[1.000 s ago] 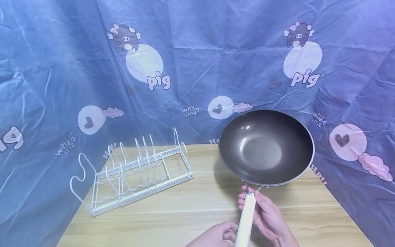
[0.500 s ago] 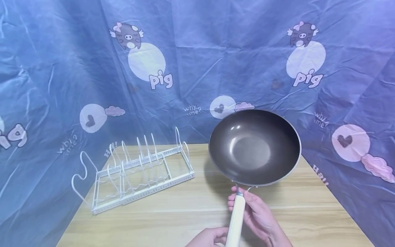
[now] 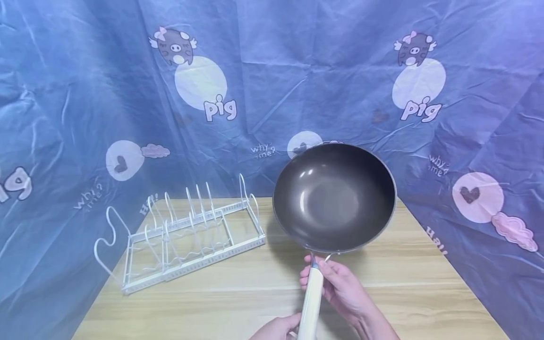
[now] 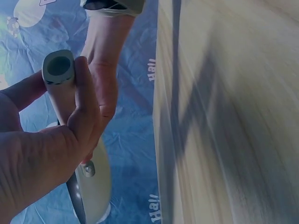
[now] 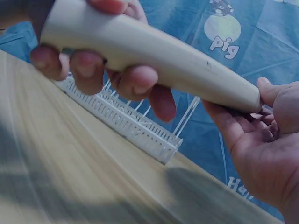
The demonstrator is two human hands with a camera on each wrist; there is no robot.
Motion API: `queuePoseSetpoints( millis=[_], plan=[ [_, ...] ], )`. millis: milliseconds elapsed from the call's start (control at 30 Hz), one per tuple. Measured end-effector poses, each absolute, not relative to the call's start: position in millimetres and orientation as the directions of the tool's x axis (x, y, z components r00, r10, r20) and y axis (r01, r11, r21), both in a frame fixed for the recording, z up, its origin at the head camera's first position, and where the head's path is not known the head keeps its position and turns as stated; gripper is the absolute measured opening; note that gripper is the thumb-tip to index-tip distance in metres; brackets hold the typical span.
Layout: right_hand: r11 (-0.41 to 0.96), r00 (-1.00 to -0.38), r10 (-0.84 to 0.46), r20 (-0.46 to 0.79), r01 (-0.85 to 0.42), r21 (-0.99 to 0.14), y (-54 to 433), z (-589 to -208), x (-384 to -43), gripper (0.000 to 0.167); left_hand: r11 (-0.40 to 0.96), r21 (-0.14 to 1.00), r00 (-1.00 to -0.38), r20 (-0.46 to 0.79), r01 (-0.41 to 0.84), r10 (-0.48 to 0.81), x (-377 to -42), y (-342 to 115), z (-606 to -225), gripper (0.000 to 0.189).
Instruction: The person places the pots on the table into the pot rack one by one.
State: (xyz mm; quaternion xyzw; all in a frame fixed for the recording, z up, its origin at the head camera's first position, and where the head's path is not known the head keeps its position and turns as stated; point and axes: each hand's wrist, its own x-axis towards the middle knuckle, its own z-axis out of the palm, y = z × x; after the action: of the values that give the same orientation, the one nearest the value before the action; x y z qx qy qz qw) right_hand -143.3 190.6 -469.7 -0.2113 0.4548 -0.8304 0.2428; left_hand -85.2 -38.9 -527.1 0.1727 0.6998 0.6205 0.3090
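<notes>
A dark-coated wok [image 3: 333, 203] with a cream handle [image 3: 311, 302] is held above the table, its inside facing up and toward me. My right hand [image 3: 344, 288] grips the handle near the pan; in the right wrist view its fingers [image 5: 135, 84] curl under the handle. At the free end, my left hand [image 3: 276, 328] pinches the handle between thumb and fingers. The left wrist view shows the left hand [image 4: 42, 149] at that end, which has a round hole. A white wire rack [image 3: 195, 245] with upright loops stands on the table to the left of the wok.
The wood-patterned table [image 3: 238, 302] extends under the wok and rack. Behind and at both sides hangs a blue printed cloth [image 3: 272, 89], close to the table's far edge. The rack's tall curved end loop [image 3: 106, 236] leans out past the left table edge in the head view.
Both hands have carried the wok leftward, bringing it closer to the rack, and its pan now appears slightly higher. The hold on the handle is the same, and the rack stays put.
</notes>
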Motion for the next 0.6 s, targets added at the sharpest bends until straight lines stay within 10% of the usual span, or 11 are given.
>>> queuePoseSetpoints(
  millis=[267, 600],
  plan=[
    [-0.373, -0.805, -0.581, 0.117, 0.136, -0.918, 178, -460, -147, 0.035, 0.291, 0.956, -0.772, -0.219, -0.046, 0.597, -98, -42, -590, 0.053],
    [-0.281, -0.827, -0.552, 0.105, 0.066, -0.957, 169, -448, -150, 0.041, 0.282, 0.959, -0.777, -0.178, -0.001, 0.604, -93, -54, -555, 0.059]
  ],
)
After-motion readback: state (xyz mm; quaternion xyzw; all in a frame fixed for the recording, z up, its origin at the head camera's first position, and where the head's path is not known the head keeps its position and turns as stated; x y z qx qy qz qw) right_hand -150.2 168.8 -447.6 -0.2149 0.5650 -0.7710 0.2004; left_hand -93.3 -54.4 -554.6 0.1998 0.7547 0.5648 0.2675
